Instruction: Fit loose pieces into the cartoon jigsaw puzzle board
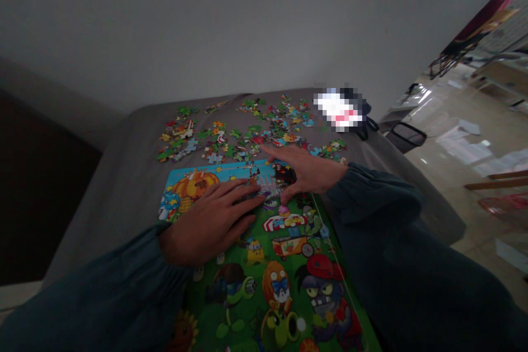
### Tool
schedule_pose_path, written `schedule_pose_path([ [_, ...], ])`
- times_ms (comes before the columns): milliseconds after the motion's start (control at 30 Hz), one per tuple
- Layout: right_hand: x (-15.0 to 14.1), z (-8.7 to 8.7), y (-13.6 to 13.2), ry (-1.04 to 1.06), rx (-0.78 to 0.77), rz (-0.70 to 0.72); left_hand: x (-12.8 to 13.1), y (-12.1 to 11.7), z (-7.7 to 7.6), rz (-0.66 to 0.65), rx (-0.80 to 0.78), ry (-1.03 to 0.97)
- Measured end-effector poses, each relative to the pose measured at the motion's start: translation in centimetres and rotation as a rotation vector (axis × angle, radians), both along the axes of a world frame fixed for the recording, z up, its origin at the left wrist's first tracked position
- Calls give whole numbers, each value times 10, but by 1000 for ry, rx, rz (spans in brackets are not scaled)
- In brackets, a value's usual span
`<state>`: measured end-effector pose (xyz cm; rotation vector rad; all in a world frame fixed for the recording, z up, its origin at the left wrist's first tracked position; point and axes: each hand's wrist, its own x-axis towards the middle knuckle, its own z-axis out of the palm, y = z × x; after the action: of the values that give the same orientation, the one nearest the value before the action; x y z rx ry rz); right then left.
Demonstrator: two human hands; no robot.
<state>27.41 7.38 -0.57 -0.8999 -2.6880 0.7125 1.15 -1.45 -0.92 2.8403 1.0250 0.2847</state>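
Note:
A large cartoon jigsaw picture with a pumpkin, a cart and zombie figures lies on a grey padded surface. I cannot tell whether it is assembled pieces or a printed sheet. My left hand rests palm-down on its upper left part, holding nothing visible. Across from it, my right hand lies on the picture's top edge, its fingers spread and its index finger reaching left. The fingertips nearly meet those of my left hand. Just above my right hand begins a loose scatter of jigsaw pieces.
Beyond the pieces, a pixelated white and pink object and a black strap lie at the far edge of the grey surface. A wall rises behind. Down to the right, a tiled floor holds papers and a black rectangular object.

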Motion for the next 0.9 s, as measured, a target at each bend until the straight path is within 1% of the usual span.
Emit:
schedule_pose_path([
  [367,-4,7,-3,-36,-14,-13,-1,1,-1,6,-19,1],
  [733,-1,1,-1,2,-6,10,1,0,0,2,-23,-5],
  [900,0,1,0,23,-18,20,-2,1,4,12,-40,-17],
])
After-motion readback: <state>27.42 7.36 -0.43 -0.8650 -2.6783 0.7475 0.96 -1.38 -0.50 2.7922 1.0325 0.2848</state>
